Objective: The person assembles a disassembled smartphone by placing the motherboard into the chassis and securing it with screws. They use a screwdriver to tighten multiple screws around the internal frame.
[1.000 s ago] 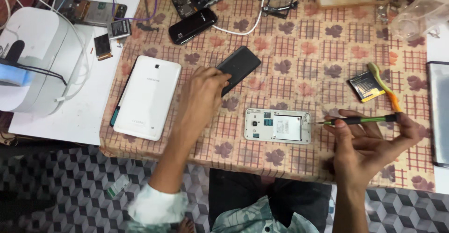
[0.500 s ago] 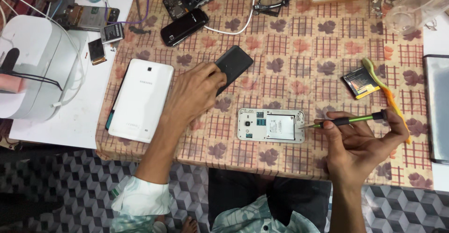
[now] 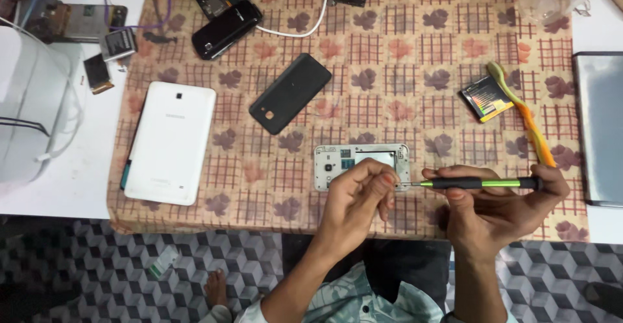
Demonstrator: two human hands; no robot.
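**Both hands meet at the screwdriver tip**

A second ago my left hand (image 3: 355, 196) lay flat up on the black back cover (image 3: 290, 93); it has since come off it and dropped down to the near edge of the opened phone (image 3: 361, 162), where its fingertips now pinch together at the metal tip of the screwdriver (image 3: 477, 183). The cover lies bare, up and to the left of that hand. My right hand (image 3: 496, 209) has kept its grasp on the green-and-black screwdriver, thumb and fingers wrapped along the handle, the shaft level and pointing left toward my other hand.

Whether my left fingertips hold a screw or only the bit I cannot tell; whatever sits there is too small to make out. That hand also covers the phone's lower edge, and the large white device at far left is cut off by the frame.

The opened phone lies directly above my left hand, touching its knuckles, and just left of the screwdriver tip. Beyond my right hand, higher up, rest a battery (image 3: 485, 98) and an orange-and-green toothbrush (image 3: 527, 119). The white tablet (image 3: 171, 141) lies well off to my left.
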